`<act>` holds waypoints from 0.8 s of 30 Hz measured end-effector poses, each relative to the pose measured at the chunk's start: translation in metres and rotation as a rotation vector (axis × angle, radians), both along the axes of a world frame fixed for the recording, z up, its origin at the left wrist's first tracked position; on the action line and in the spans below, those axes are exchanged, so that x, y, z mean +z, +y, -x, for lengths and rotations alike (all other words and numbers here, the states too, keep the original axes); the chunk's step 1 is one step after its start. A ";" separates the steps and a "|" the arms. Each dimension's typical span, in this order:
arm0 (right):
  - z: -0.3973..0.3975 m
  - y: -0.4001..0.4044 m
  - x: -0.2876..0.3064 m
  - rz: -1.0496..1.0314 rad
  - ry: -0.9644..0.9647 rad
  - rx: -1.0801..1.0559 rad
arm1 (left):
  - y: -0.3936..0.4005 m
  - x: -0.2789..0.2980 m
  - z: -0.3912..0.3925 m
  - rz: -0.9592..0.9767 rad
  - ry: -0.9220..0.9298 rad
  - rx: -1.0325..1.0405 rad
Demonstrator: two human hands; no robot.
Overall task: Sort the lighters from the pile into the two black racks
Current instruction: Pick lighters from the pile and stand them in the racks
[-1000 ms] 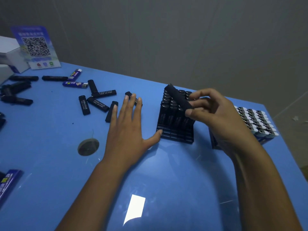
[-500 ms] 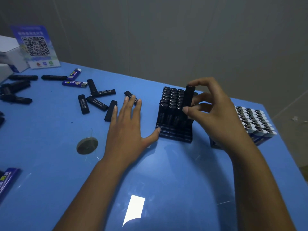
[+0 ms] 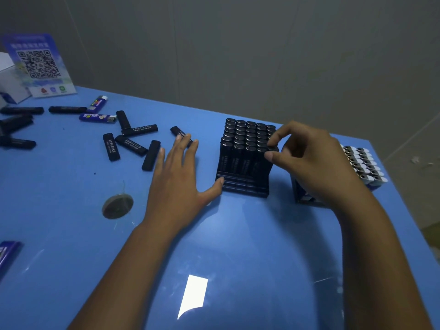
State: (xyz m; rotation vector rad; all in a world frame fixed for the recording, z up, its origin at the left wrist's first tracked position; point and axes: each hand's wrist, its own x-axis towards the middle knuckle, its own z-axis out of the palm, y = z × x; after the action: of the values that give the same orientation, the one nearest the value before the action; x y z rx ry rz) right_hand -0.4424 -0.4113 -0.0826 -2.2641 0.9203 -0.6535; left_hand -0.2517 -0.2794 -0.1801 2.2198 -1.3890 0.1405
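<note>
I work at a glossy blue table (image 3: pixel 238 270) whose surface carries a bright rectangular light reflection (image 3: pixel 194 295). Behind it stands a plain grey panelled wall (image 3: pixel 238 55). Grey floor (image 3: pixel 416 148) shows at right.

Black lighters (image 3: pixel 130 146) scattered; rack (image 3: pixel 242 185) nearly full.

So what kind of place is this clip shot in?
Probably a small packing or sorting workstation: a blue table against a bare grey wall, two racks of lighters, and a QR-code payment sign.
</note>
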 end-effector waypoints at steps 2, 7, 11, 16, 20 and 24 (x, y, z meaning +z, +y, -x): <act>0.002 -0.001 0.000 0.029 0.045 -0.004 | 0.000 0.000 0.000 0.003 0.006 -0.002; 0.004 -0.001 0.000 0.062 0.151 -0.027 | 0.000 -0.001 0.000 0.004 0.008 -0.005; 0.002 -0.003 -0.004 0.170 0.186 -0.026 | 0.000 -0.002 0.001 -0.010 -0.010 -0.010; 0.003 -0.003 -0.004 0.184 0.147 -0.064 | -0.001 -0.004 0.001 -0.018 -0.032 -0.013; 0.001 -0.003 -0.004 0.151 0.099 -0.090 | -0.001 -0.004 0.001 -0.024 -0.029 -0.012; 0.000 -0.004 -0.005 0.157 0.090 -0.101 | -0.001 -0.004 0.000 -0.026 -0.023 -0.010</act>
State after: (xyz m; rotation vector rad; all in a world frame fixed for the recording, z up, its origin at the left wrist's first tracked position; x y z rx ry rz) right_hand -0.4421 -0.4154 -0.0871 -2.4146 1.0660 -0.6941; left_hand -0.2522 -0.2801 -0.1841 2.2391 -1.4220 0.1454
